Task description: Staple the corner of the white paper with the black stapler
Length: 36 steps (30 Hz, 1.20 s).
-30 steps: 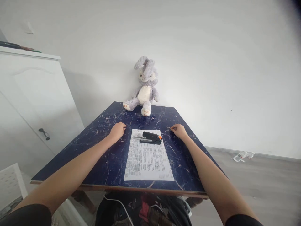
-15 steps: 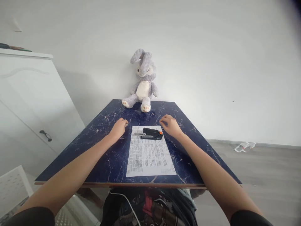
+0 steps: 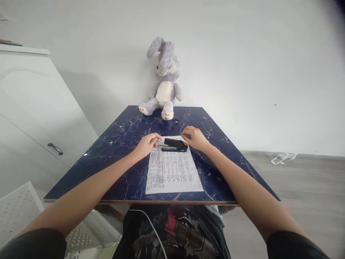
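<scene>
Paper (image 3: 172, 172): lay flat on the desk (image 3: 215, 183), print up, its far end partly covered; it served as the mark for all else here.
Stapler (image 3: 175, 145): rested across the paper's far end, the thin metal part toward the paper's left edge, the orange part (image 3: 185, 144) at its right edge.
Left hand (image 3: 146, 145): was at the paper's far left corner, fingers bent beside the metal tip; whether they touched it or pinched the sheet, the view could not tell.
Right hand (image 3: 198, 139): was by the paper's far right corner, fingers curled close to the orange end; a firm hold could not be made out.
Hands: stood apart from each other, with the stapler between them.
Metal tip: judged the part to treat with care, so fingertips did best on its sides, out of the gap between the tip and the base.
Black body: looked the sounder place to take weight, being broad and stiff; a grip by the thin part alone could have let the heavier end swing.
Sheet under it: thin and loose, so a straight lift would have suited it better than a drag, which could have creased or shifted it.
Toy (image 3: 164, 91): sat beyond the paper's far edge, clear of both hands.
</scene>
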Each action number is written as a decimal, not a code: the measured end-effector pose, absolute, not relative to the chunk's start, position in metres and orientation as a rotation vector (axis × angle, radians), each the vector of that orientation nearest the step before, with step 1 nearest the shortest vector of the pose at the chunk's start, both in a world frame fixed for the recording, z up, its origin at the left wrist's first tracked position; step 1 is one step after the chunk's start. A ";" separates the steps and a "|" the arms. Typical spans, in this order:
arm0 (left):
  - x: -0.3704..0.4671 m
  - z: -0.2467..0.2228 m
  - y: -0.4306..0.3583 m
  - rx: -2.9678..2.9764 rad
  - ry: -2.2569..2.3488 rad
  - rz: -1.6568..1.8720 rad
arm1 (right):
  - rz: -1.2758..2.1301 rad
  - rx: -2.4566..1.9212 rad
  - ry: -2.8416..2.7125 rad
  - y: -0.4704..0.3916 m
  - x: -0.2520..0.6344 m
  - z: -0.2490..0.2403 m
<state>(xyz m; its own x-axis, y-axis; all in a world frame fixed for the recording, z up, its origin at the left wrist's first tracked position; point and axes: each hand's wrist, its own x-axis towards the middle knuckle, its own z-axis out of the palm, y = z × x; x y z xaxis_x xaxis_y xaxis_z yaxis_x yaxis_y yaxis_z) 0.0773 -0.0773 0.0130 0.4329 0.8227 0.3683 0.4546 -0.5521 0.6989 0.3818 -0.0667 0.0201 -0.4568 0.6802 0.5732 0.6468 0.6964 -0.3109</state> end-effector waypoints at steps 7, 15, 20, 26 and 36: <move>0.070 0.014 -0.072 2.184 1.122 1.114 | 0.081 -0.982 -2.250 -0.065 0.384 0.018; 0.078 0.013 -0.076 2.266 1.192 0.860 | 0.095 -0.921 -2.286 -0.062 0.384 0.014; 0.083 0.008 -0.075 2.240 1.189 0.807 | 0.079 -0.883 -2.329 -0.063 0.383 0.014; 0.084 0.008 -0.076 2.305 1.170 0.777 | 0.084 -0.895 -2.331 -0.064 0.382 0.015; 0.080 0.012 -0.075 2.362 1.142 0.707 | 0.192 -0.890 -2.275 -0.071 0.378 0.023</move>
